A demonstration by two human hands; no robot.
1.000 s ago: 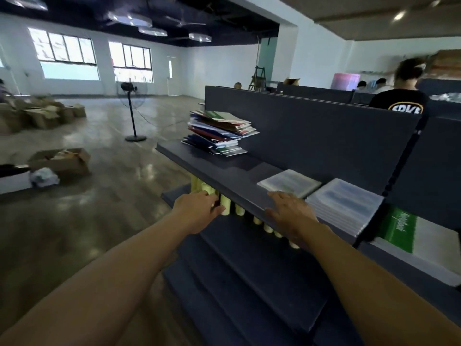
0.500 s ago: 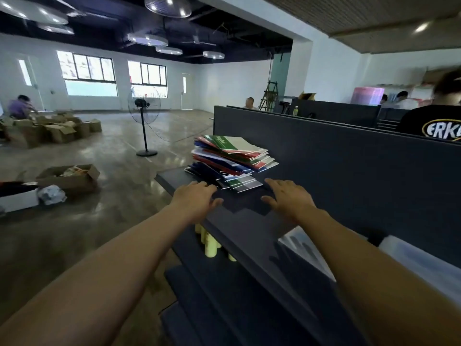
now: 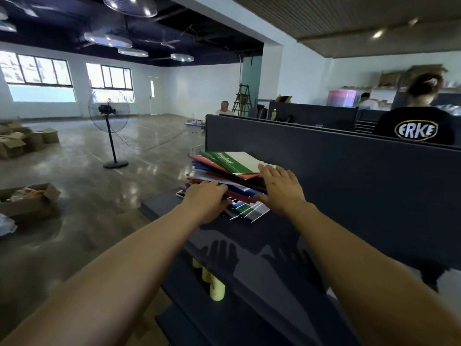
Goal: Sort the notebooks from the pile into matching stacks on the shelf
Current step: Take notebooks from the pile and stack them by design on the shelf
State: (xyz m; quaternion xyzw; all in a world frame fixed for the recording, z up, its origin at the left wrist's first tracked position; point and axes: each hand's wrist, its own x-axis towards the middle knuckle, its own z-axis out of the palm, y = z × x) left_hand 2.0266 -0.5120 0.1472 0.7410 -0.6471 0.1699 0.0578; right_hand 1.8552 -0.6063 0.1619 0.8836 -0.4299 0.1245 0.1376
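Observation:
A messy pile of notebooks [image 3: 224, 168] in green, red, blue and white covers lies on the top board of the dark shelf [image 3: 262, 236], against its back panel. My left hand [image 3: 204, 198] grips the pile's near left edge, fingers curled in among the covers and thumb below. My right hand [image 3: 279, 188] rests on the pile's right side with its fingers spread flat on the top covers and its thumb against the near edge. A green-and-white notebook [image 3: 232, 159] lies on top.
Yellow cylinders [image 3: 214, 288] hang under the top board, with lower shelf boards beneath. A person in a black shirt [image 3: 416, 128] stands behind the back panel. A floor fan [image 3: 109, 136] and cardboard boxes [image 3: 30, 198] stand on the open floor to the left.
I have moved left along the shelf. Both hands went forward from the shelf's front edge and now touch the notebook pile. The sorted white stacks have dropped out of view.

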